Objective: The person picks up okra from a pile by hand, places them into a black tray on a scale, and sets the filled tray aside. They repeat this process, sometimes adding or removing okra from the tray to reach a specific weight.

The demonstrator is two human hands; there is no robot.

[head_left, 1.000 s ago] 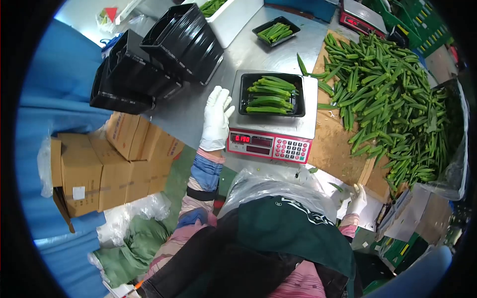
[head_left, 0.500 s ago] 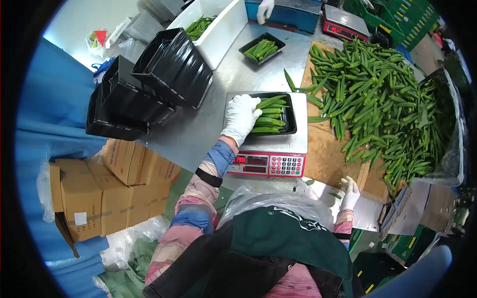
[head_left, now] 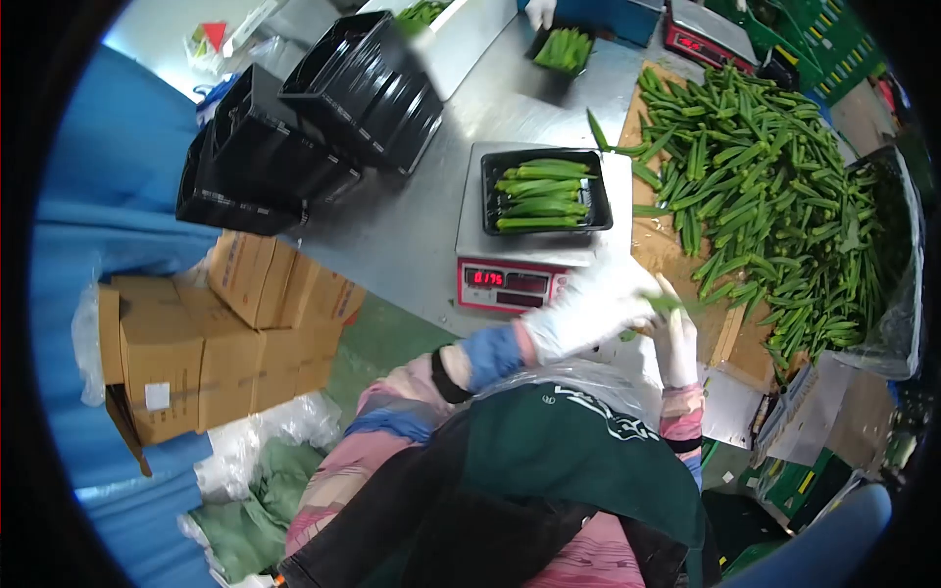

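Observation:
My left hand (head_left: 588,309), white-gloved and smeared by motion, reaches across the front of the scale. At its fingertips is a green okra pod (head_left: 664,303). My right hand (head_left: 675,343), also gloved, meets it there with fingers raised around the pod; the overlap hides whether they grip it. On the scale's metal plate (head_left: 470,216) lies a black tray (head_left: 600,211) with several okra pods (head_left: 544,196) in a row. The scale's red front panel (head_left: 505,284) reads 0.175, partly covered by my left forearm and hand.
A large okra heap (head_left: 755,196) covers the board at right. Stacked black trays (head_left: 363,93) stand at left, above cardboard boxes (head_left: 157,353). At the back, another person's gloved hand (head_left: 540,12) is at a filled tray (head_left: 564,49); a second scale (head_left: 706,39) stands nearby.
My left hand has left the tray and swung right and nearer to my right hand, which has risen slightly. The display dropped from 0.190 to 0.175. The other person's hand is now at the rear tray.

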